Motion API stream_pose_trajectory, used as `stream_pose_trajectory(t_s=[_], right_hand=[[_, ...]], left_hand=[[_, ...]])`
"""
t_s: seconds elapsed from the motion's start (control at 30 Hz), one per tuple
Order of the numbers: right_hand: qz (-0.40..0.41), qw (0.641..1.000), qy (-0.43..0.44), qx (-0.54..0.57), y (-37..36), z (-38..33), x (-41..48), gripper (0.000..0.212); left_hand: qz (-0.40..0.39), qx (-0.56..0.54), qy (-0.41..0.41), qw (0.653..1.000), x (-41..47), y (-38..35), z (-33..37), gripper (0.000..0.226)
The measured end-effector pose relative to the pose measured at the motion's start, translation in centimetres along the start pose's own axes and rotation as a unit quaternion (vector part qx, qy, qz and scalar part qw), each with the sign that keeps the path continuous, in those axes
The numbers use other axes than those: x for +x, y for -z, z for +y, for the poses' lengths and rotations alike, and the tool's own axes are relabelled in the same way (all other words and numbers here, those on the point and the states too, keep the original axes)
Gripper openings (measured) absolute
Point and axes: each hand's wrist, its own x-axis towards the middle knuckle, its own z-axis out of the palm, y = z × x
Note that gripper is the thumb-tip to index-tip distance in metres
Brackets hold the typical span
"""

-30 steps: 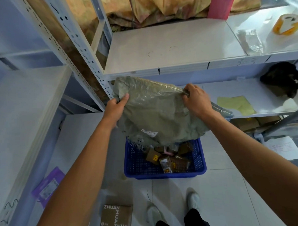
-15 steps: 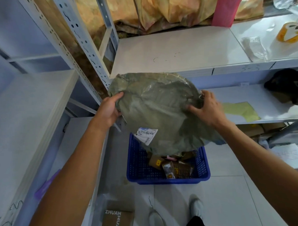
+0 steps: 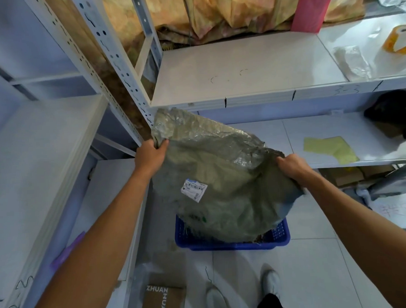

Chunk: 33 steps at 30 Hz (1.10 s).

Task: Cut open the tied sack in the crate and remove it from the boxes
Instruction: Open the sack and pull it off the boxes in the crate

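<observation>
A limp grey-green woven sack (image 3: 221, 176) with a white barcode label hangs spread out above the blue plastic crate (image 3: 193, 244) on the floor. My left hand (image 3: 151, 155) grips its upper left corner and my right hand (image 3: 292, 168) grips its right edge. The sack's frayed lower edge drapes over the crate and hides nearly everything inside; only a sliver of brown packaging shows at the crate's right front.
White metal shelving stands ahead and to the left, with an upright post (image 3: 116, 71) close to my left hand. A brown ZHUAN box (image 3: 164, 299) lies on the floor near my shoes (image 3: 269, 280). A yellow sheet (image 3: 330, 149) and a dark bundle (image 3: 394, 112) sit on the lower right shelf.
The sack has opened out wider and its label has turned into view. My right hand moved right and down along the sack's edge; the boxes in the crate are now covered.
</observation>
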Motion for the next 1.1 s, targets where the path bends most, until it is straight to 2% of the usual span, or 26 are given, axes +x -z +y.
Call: stream_pose_trajectory(t_s=[0.07, 0.1, 0.2, 0.27, 0.33, 0.43, 0.47, 0.53, 0.6, 0.67, 0.77, 0.83, 0.9, 0.97, 1.03, 1.1], right_hand=[[-0.081, 0.987, -0.023, 0.134, -0.2, -2.0, -0.6, 0.033], [-0.125, 0.969, -0.038, 0.210, -0.2, -3.0, -0.9, 0.030], [-0.222, 0.903, -0.046, 0.365, -0.8, -5.2, -1.5, 0.028], [-0.265, 0.873, -0.033, 0.409, -1.3, -6.6, -1.8, 0.037], [-0.285, 0.855, -0.023, 0.433, -2.1, -7.8, -2.2, 0.045], [-0.299, 0.837, 0.002, 0.459, -3.2, -9.4, -3.0, 0.049], [-0.295, 0.836, 0.008, 0.463, -3.5, -9.9, -3.2, 0.049], [-0.290, 0.837, 0.028, 0.462, -3.8, -10.4, -3.5, 0.051], [-0.300, 0.846, 0.073, 0.435, -3.6, -10.4, -3.7, 0.050], [-0.271, 0.871, 0.106, 0.396, -3.2, -9.8, -3.8, 0.040], [-0.114, 0.943, 0.109, 0.293, -3.5, -7.6, -2.9, 0.034], [-0.044, 0.981, 0.103, 0.157, -4.0, -5.6, -2.0, 0.054], [-0.050, 0.990, 0.092, 0.091, -4.5, -4.0, -1.4, 0.087], [-0.091, 0.985, 0.091, 0.111, -4.8, -3.0, -1.1, 0.100], [-0.145, 0.970, 0.086, 0.175, -5.0, -2.7, -1.4, 0.093], [-0.171, 0.961, 0.074, 0.202, -5.3, -2.4, -1.6, 0.074]], left_hand=[[0.031, 0.060, -0.035, 0.997, -1.0, -0.8, 0.2, 0.048], [0.029, 0.063, -0.046, 0.997, -1.5, -1.4, 0.3, 0.049], [-0.032, 0.011, -0.050, 0.998, -3.0, -3.3, 0.9, 0.047], [-0.095, -0.053, -0.030, 0.994, -4.5, -4.2, 1.5, 0.058], [-0.195, -0.125, -0.018, 0.973, -6.2, -4.7, 2.3, 0.069], [-0.316, -0.182, -0.055, 0.929, -8.0, -5.9, 3.1, 0.059], [-0.327, -0.197, -0.069, 0.922, -8.2, -6.2, 3.2, 0.056], [-0.298, -0.206, -0.077, 0.929, -7.9, -6.8, 3.1, 0.060], [-0.235, -0.200, -0.063, 0.949, -7.2, -6.8, 3.2, 0.041], [-0.167, -0.217, -0.012, 0.962, -6.2, -6.4, 3.2, 0.023], [-0.155, -0.333, 0.078, 0.927, -5.0, -5.2, 4.2, 0.019], [-0.157, -0.407, 0.109, 0.893, -4.1, -4.6, 4.8, 0.024], [-0.162, -0.450, 0.127, 0.869, -3.6, -4.0, 5.4, 0.026], [-0.173, -0.474, 0.144, 0.852, -3.2, -3.7, 5.7, 0.030], [-0.191, -0.488, 0.167, 0.835, -3.0, -3.4, 5.7, 0.035], [-0.193, -0.493, 0.189, 0.827, -2.5, -3.2, 5.5, 0.031]])
